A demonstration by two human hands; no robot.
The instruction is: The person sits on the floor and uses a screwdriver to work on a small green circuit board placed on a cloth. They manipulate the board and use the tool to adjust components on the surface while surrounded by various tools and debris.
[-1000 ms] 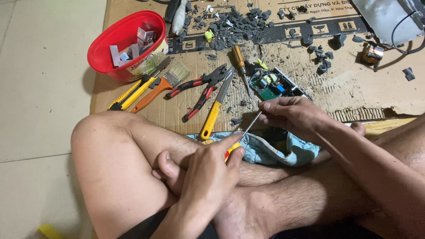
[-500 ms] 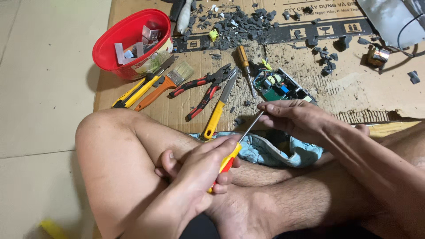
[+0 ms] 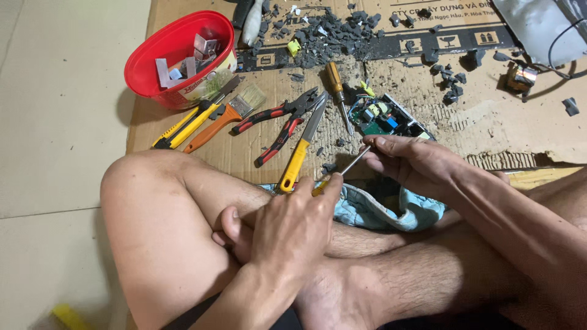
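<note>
My left hand (image 3: 296,223) grips the yellow-and-red handle of a screwdriver (image 3: 342,171), whose metal shaft slants up to the right. Its tip meets the fingertips of my right hand (image 3: 413,162), which pinch something too small to make out. Just beyond my right hand a green circuit board (image 3: 382,117) with blue and yellow parts lies on the cardboard sheet (image 3: 489,122). Both hands work above my crossed bare legs and a light blue cloth (image 3: 373,211).
On the cardboard lie red-handled pliers (image 3: 278,122), a yellow-handled tool (image 3: 302,146), a brown-handled screwdriver (image 3: 336,85), an orange brush (image 3: 220,119) and a yellow utility knife (image 3: 186,125). A red bowl (image 3: 177,40) holds metal pieces. Dark plastic debris (image 3: 333,33) litters the far side.
My left hand has slid up along the screwdriver handle, now covering most of it. The right hand stays at the shaft's tip. The view has shifted slightly.
</note>
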